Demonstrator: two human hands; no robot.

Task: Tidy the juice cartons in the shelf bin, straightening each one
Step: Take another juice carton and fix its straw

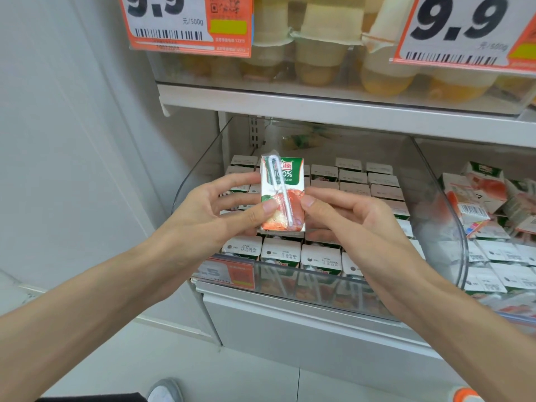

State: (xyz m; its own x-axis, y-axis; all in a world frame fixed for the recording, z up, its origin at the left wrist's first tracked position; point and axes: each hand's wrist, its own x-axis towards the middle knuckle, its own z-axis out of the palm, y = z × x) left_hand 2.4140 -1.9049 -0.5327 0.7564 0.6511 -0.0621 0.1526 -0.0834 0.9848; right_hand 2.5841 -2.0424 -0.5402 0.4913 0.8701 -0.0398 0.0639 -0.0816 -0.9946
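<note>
We stand before a white store shelf, with a plain pale wall at the left and an orange price tag hanging from the tier above. Below it sits the clear shelf bin, its curved wall rising at the left side. Our left hand reaches in over the bin's front edge. Its grip is closed on a juice carton, with the thumb pressed on the printed front and the fingers behind the left edge. The carton is upright, raised above the packed rows, its front facing us, with a wrapped straw slanting across it. Our right hand grips the same carton from the other side, thumb on the front near the right edge, fingers curled behind. Under and beyond both hands, the other cartons stand in neat rows with white tops up. Farther right, in the neighbouring bin, loose cartons lie tilted and jumbled.
</note>
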